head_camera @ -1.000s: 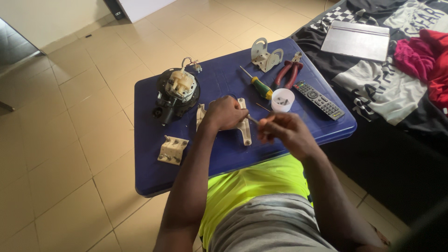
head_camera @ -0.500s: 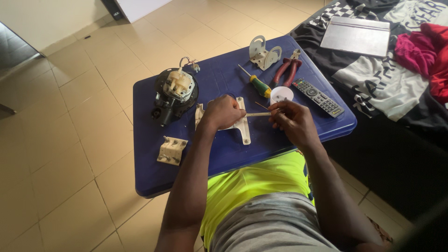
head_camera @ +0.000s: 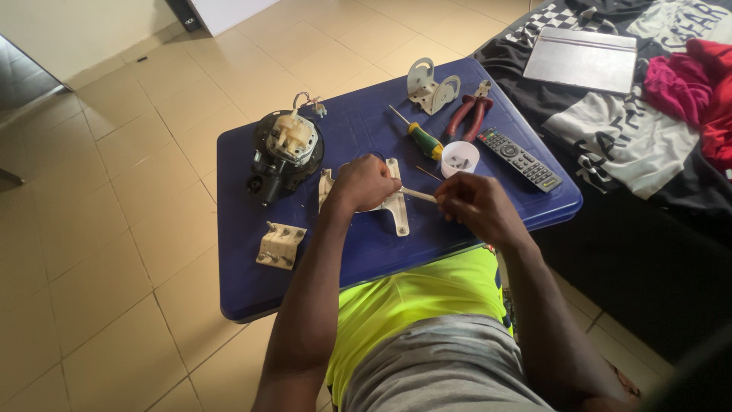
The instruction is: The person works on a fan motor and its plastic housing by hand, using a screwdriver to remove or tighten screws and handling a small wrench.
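- Working over my blue table [head_camera: 252,282], motor [head_camera: 286,152] well left of both hands.
- Left hand [head_camera: 366,181] stays closed on cream bracket [head_camera: 396,210].
- Right hand [head_camera: 473,206], now nearer, pinches thin rod [head_camera: 418,195], tip at bracket.

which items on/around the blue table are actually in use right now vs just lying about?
In use:
left hand pressing on the cream plastic bracket
right hand gripping a thin pale rod at that bracket

Lying about:
fan motor
small cream block
screwdriver
red pliers
white cup
remote
metal bracket
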